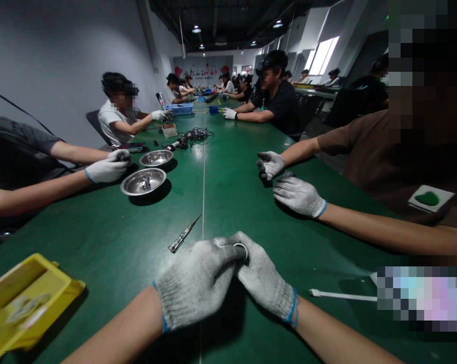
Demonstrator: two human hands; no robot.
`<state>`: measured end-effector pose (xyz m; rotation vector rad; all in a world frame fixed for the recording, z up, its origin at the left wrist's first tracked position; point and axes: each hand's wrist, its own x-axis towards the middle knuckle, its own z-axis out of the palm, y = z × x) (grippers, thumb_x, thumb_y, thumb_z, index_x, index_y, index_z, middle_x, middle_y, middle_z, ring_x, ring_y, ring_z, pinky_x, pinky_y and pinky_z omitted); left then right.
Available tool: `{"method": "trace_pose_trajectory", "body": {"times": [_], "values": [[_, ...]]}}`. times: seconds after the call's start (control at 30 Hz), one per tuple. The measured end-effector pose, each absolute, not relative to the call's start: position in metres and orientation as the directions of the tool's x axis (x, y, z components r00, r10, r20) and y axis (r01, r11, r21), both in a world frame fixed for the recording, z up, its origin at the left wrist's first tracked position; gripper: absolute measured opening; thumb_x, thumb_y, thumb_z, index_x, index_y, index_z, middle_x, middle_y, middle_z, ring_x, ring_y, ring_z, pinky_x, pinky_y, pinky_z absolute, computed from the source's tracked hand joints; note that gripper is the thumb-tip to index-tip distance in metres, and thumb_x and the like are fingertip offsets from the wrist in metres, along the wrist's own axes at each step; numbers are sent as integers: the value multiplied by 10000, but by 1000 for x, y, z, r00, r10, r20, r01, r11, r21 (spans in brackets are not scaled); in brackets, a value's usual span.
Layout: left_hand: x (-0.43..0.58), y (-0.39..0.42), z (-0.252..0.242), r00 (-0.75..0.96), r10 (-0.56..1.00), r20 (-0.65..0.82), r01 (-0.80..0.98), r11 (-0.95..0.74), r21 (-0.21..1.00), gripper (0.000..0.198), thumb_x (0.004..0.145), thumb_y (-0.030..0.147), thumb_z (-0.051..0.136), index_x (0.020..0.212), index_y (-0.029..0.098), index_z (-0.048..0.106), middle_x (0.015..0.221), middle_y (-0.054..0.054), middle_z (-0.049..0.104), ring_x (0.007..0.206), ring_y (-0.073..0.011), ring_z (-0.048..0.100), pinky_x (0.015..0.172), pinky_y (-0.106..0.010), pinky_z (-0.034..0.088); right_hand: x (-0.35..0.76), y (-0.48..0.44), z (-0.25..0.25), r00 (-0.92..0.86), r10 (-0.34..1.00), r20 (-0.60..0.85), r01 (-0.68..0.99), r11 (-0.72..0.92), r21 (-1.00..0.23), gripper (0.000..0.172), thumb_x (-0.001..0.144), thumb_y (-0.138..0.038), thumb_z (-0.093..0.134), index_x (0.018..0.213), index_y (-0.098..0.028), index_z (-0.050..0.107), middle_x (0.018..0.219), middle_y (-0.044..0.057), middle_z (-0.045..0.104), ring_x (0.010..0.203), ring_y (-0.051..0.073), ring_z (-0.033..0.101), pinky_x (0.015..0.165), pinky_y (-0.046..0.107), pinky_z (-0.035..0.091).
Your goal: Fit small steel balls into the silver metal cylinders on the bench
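Note:
Both of my hands wear white knit gloves with blue cuffs and meet at the middle front of the green table (228, 192). My left hand (200, 280) has its fingers curled, the thumb reaching toward a small pale ring-shaped rim (241, 246). That rim shows between the hands, and what it belongs to is hidden by the gloves. My right hand (262, 278) closes around the same spot from the other side. Just beyond my left hand lies a screwdriver (183, 235) with a clear handle, its tip pointing away to the right.
A yellow bin (57, 293) with small bagged pieces stands at the left. Two metal bowls (143, 183) sit farther off, near a co-worker's gloved hands (109, 166). Another co-worker's gloved hands (300, 194) rest at the right. A white cable (342, 295) and tangled black cables (194, 136) lie on the table.

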<state>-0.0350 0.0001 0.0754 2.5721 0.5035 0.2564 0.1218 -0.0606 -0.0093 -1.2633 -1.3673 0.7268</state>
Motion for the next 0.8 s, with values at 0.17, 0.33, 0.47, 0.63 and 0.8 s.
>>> {"method": "trace_pose_trajectory", "body": {"times": [0.17,0.33,0.47,0.63,0.8], "values": [[-34,3,83,928,370,50,302,-822,483,291,951,109,497,1098,207,727,1043,-63,736,894,-199,714,791,-290,570,123,-61,-8,138,946,293,285,245,-927,142,770,-93,583,829,-221,599,797,-10,638,756,177,609,716,289,494],[-31,-2,91,926,375,-50,377,-924,66,376,900,113,533,1225,230,682,995,-97,727,798,-278,708,711,-416,594,123,-60,-4,152,941,302,310,245,-919,105,794,-126,606,782,-225,572,758,-17,610,726,167,600,694,276,494],[-30,-6,88,923,382,-43,380,-923,-55,407,916,90,490,1261,214,667,950,-113,727,799,-299,711,709,-450,600,122,-59,-6,172,940,294,313,231,-921,123,784,-109,602,816,-226,582,789,-9,636,731,169,611,704,281,507],[-32,-5,84,907,421,-19,412,-876,251,389,916,111,519,1271,183,661,1057,-110,736,840,-251,720,755,-380,599,122,-59,-10,176,934,311,323,244,-914,179,780,-83,568,876,-230,602,851,3,667,796,184,644,749,299,524],[-34,1,77,897,432,96,284,-729,623,332,999,133,464,1161,215,742,1032,-44,751,939,-175,722,845,-271,566,123,-61,-9,158,934,321,330,257,-908,191,744,-66,556,831,-236,569,802,-11,637,766,184,612,744,297,517]]}}
